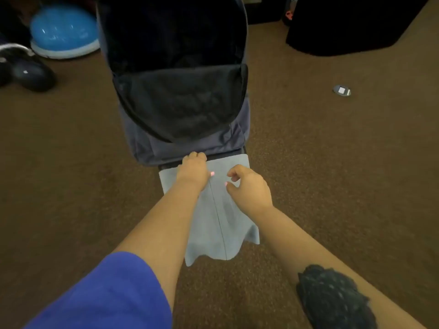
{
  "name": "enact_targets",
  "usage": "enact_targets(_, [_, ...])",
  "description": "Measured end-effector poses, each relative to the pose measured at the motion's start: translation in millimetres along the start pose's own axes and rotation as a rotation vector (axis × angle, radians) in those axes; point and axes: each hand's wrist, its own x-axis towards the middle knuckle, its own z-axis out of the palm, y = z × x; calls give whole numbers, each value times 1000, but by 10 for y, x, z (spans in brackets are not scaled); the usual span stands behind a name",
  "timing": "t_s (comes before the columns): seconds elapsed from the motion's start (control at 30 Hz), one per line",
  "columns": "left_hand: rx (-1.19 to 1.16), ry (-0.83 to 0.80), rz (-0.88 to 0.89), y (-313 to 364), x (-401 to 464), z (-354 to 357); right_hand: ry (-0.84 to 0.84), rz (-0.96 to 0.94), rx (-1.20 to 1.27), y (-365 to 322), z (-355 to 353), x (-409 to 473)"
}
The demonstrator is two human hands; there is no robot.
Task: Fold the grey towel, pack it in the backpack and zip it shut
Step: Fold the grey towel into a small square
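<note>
The grey towel [221, 224] lies on the brown carpet as a long narrow strip, its far end touching the backpack's near edge. A fold line runs down its middle. The dark navy backpack [180, 129] lies ahead with its main compartment unzipped and its flap folded toward me. My left hand [193, 170] rests on the towel's far left corner with fingers curled down over the edge. My right hand [249, 188] hovers just above the towel's far right part, fingers bent and apart, holding nothing.
Brown carpet [332, 174] spreads all around. A blue dome-shaped ball [63, 32] and a dark shoe [26, 70] sit at the far left. A large black object [351, 22] stands at the far right, with a small grey disc [342, 90] on the floor near it.
</note>
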Motion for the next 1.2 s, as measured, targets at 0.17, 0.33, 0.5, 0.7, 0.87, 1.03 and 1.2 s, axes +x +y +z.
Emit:
enact_targets(0.17, [143, -34, -51, -15, 68, 27, 12, 27, 1, 86, 18, 61])
enact_targets(0.33, [54, -104, 65, 29, -43, -128, 16, 24, 11, 71, -51, 47])
enact_targets(0.5, [-364, -220, 87, 109, -268, -546, 5, 48, 48, -111, -296, -36])
enact_targets(0.7, [-503, -225, 83, 331, -467, -1313, -39, 52, 101, -573, -832, -145])
enact_targets(0.87, [-646, -188, 132, 629, -733, -2262, -37, 29, 114, -1120, -1537, -202])
enact_targets(1.03, [-753, -95, 188, 813, -943, -3199, -5, 21, 119, -1560, -2230, -234])
enact_targets(1.2, [-887, 17, 256, 934, -1180, -4194, 28, 18, 90, -1939, -2884, -263])
